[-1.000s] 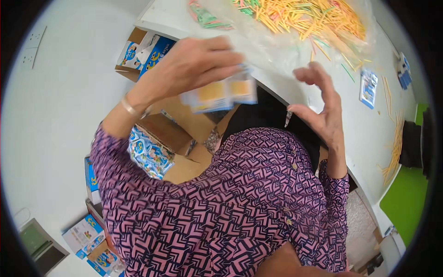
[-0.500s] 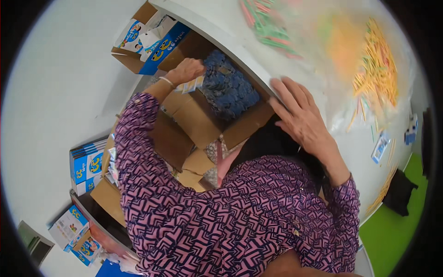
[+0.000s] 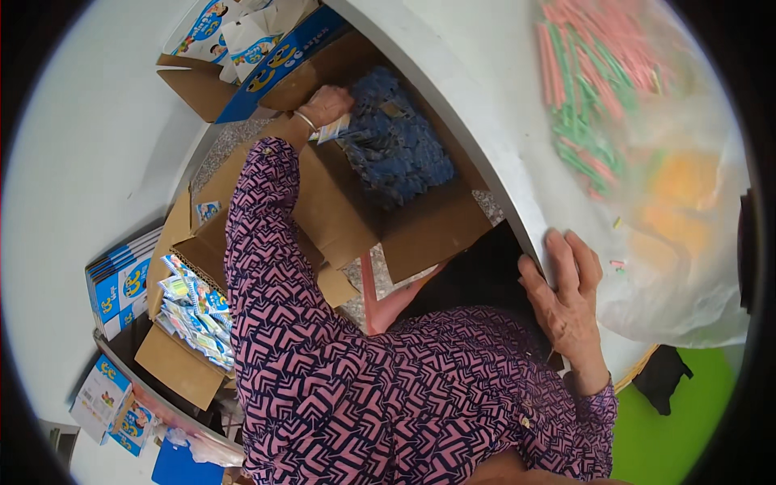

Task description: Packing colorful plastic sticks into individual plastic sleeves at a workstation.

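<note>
My left hand (image 3: 326, 105) reaches over the near-left side of an open cardboard box, its fingers curled closed. Small printed packets (image 3: 331, 129) show directly beneath the fingers; I cannot tell whether the hand grips them or they lie there. A heap of small dark blue packets (image 3: 400, 149) lies in the cardboard box (image 3: 432, 242) beside that hand. My right hand (image 3: 566, 299) rests on the edge of the white table (image 3: 485, 121), fingers stretched out and holding nothing.
Pink and green sticks (image 3: 582, 97) lie on the table by a clear plastic bag (image 3: 679, 299). A blue-and-white printed carton (image 3: 279, 69) stands at the far left. Another box of colourful packets (image 3: 194, 307) is beside my left arm. A pink bar (image 3: 380, 299) stands below.
My right hand has come down from a blurred position above the table edge onto it. My view has shifted left, and my left hand stays by the box of blue packets.
</note>
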